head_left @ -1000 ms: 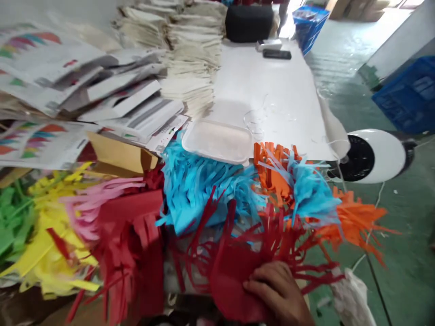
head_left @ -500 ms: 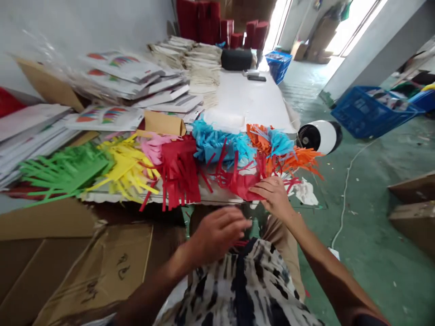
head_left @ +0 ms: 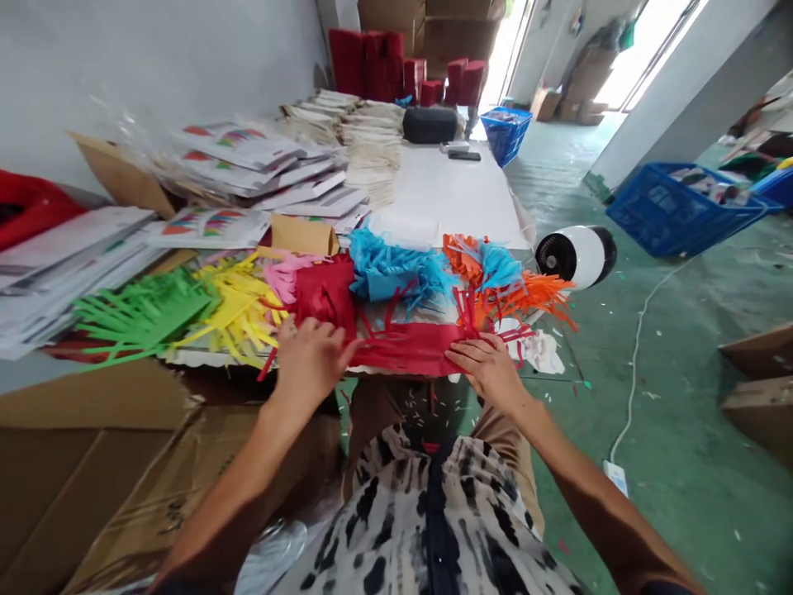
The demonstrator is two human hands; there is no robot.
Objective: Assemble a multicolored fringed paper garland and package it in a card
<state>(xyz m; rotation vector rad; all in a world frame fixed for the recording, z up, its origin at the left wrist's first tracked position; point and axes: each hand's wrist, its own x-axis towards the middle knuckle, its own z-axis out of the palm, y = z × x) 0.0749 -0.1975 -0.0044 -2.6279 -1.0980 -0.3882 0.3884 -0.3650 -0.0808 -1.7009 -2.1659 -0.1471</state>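
In the head view, a red paper strip (head_left: 402,347) is laid along the near edge of the counter (head_left: 462,190), between the two hands. Its right end is covered by the fingers of the right hand (head_left: 486,368), which are laid flat across it; whether the paper is pinched by this grip cannot be told, as the underside is hidden. The left hand (head_left: 310,355) is held at the strip's left end, with its grip open, fingers spread and thumb set apart; it is slightly blurred, and its exact contact with the paper cannot be made out. Just beyond the left fingers, red fringed tissue paper (head_left: 325,289) is partly hidden. To its left, pink fringed tissue paper (head_left: 288,273), yellow fringed tissue paper (head_left: 239,306) and green fringed tissue paper (head_left: 149,310) are bunched in a row. Behind the strip, blue fringed tissue paper (head_left: 396,273) is heaped, with orange fringed tissue paper (head_left: 545,293) placed farther right. Printed white packets (head_left: 216,227) are stacked at the back left, and a black case (head_left: 430,126) is set at the counter's far end.
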